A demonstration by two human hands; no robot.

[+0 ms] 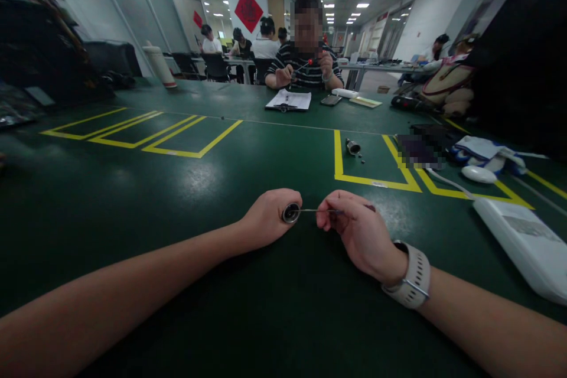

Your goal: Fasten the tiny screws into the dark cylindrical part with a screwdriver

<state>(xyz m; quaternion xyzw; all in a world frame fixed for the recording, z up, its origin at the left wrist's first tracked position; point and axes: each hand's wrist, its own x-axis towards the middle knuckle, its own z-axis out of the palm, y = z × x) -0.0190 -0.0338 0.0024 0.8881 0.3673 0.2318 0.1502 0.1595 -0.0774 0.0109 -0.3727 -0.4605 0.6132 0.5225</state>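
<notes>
My left hand [269, 217] is closed round a small cup-shaped metal part [291, 213]. Its shiny rim and dark hollow face right, towards my other hand; the rest of it is hidden in my fist. My right hand [354, 230], with a pale watch strap at the wrist, grips a thin screwdriver [312, 210] whose handle is mostly covered by the fingers. The slim shaft lies level and its end reaches the opening of the metal part. Whether the tip touches anything inside, I cannot tell.
On the green table [199, 189], a similar metal piece [353, 146] and small bits lie inside a yellow-taped box. A white power bank-like block [522, 242], a white mouse [479, 174] and gloves [487, 152] are at right. Opposite, a person sits behind a clipboard [289, 100]. A cup [159, 65] stands far left.
</notes>
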